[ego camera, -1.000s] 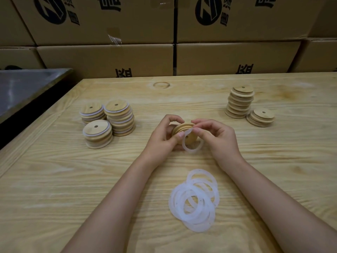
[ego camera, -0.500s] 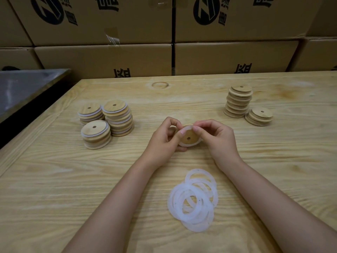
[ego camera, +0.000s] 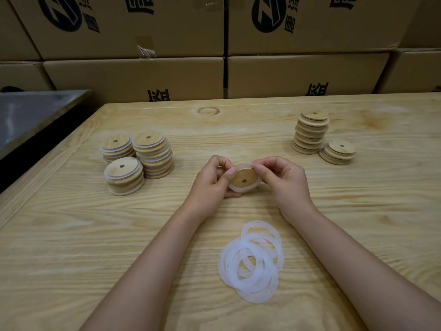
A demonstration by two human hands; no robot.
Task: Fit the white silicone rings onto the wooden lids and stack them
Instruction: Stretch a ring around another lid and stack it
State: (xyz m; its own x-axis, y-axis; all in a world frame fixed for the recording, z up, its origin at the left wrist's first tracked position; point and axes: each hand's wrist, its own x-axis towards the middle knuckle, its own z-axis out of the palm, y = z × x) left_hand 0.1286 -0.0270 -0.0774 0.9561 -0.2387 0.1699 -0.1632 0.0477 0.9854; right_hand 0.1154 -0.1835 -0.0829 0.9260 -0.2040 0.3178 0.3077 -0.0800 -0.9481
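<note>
Both my hands hold one round wooden lid (ego camera: 244, 178) with a centre hole at the table's middle, tilted toward me. A white silicone ring (ego camera: 239, 188) sits around its rim. My left hand (ego camera: 212, 182) pinches the lid's left edge, thumb on its face. My right hand (ego camera: 284, 179) pinches the upper right edge over the ring. A loose pile of white rings (ego camera: 251, 261) lies on the table near me. Three stacks of ringed lids (ego camera: 136, 158) stand at the left. Two stacks of bare lids (ego camera: 319, 137) stand at the right.
The wooden table (ego camera: 71, 235) runs wide to both sides. Cardboard boxes (ego camera: 224, 44) form a wall along its far edge. A dark metal surface (ego camera: 31, 113) lies beyond the table's left edge.
The ring hung loose off the lid a second ago; it now sits around the lid's rim. The lid has turned its face more toward me and my fingers have shifted along the edge.
</note>
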